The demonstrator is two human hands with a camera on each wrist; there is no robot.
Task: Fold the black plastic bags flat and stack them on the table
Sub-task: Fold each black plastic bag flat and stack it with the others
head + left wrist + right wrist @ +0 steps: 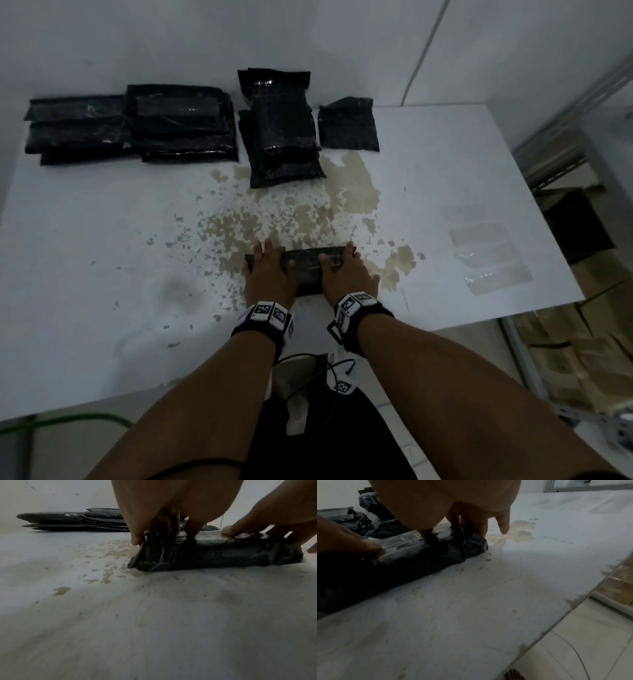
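A folded black plastic bag [305, 272] lies as a thick crumpled bundle on the white table [102, 257], near its front edge. My left hand [275, 257] grips the bundle's left end, fingers curled down into the plastic [164, 534]. My right hand [337, 255] grips the right end the same way [457, 528], with the little finger sticking out free. The same bag [223, 557] fills the middle of the left wrist view and runs away to the left as the bag [419, 555] in the right wrist view. Folded black bags sit in stacks [181, 123] along the back wall.
The back row holds a left stack [78, 126], a tall stack [284, 137] and one single bag [347, 125]. Brown stains [308, 212] cover the table's middle. Clear plastic bags [486, 246] lie at the right. Cardboard boxes [565, 342] and a metal frame [565, 137] stand beyond the right edge.
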